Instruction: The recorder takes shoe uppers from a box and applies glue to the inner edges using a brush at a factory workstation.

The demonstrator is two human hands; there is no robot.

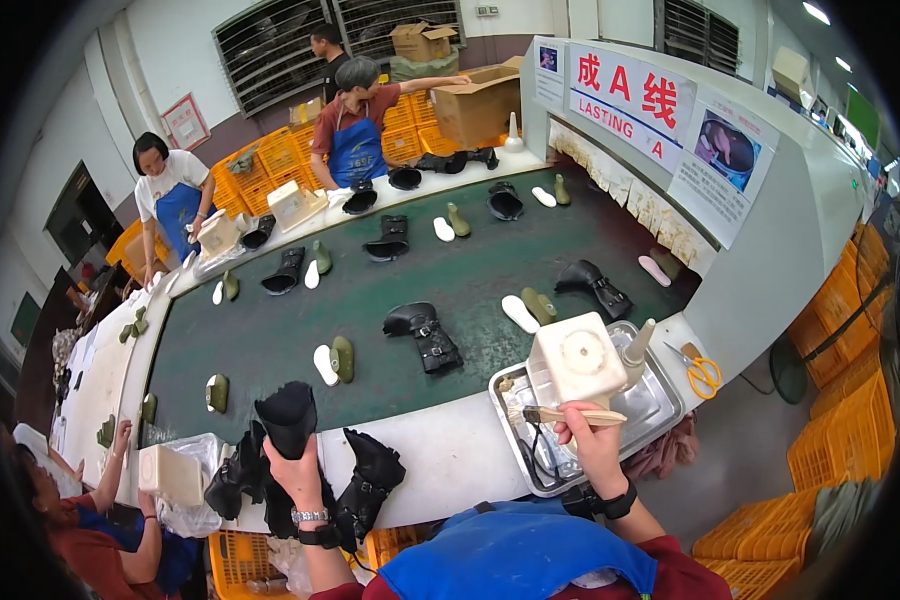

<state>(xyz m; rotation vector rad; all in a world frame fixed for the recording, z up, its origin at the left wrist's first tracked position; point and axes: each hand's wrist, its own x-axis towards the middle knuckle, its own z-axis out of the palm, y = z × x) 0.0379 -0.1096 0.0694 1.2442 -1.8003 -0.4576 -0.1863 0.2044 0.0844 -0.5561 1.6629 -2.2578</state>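
Observation:
My left hand point(295, 478) grips a black boot point(285, 415) by its shaft, holding it up at the near edge of the table. More black boots stand on either side of that hand, one of them a buckled boot point(368, 478) to its right. In my right hand point(597, 455) is a brush point(580, 416) with a pale wooden handle, its bristles pointing left. The brush is over a metal tray point(674, 405), beside an off-white square container point(582, 352). A cone-tipped bottle point(636, 352) stands in the tray next to the container.
A green conveyor belt point(270, 330) carries boots, white insoles and green sole-shaped pieces. Orange-handled scissors point(705, 377) lie right of the tray. A grey machine housing point(770, 300) rises at the right. Co-workers in blue aprons stand across the belt and at my left. Orange crates point(840, 440) are stacked right.

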